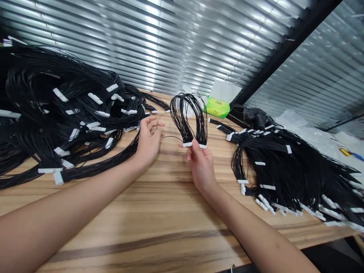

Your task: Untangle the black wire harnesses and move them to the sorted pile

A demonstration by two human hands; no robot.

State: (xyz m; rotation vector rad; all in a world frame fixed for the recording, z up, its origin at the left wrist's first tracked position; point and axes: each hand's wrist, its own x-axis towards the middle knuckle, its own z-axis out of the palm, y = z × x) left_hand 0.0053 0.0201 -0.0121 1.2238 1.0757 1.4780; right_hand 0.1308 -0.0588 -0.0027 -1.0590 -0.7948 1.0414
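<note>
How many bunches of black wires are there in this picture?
3: a big left heap and a big right heap on the wooden table, and a small looped bunch pinched in the right hand. Smaller bunches may be hidden within the heaps.

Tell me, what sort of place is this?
Probably a small cable-assembly workshop: heaps of thin black wires ending in white connectors cover a wood-grain workbench.
</note>
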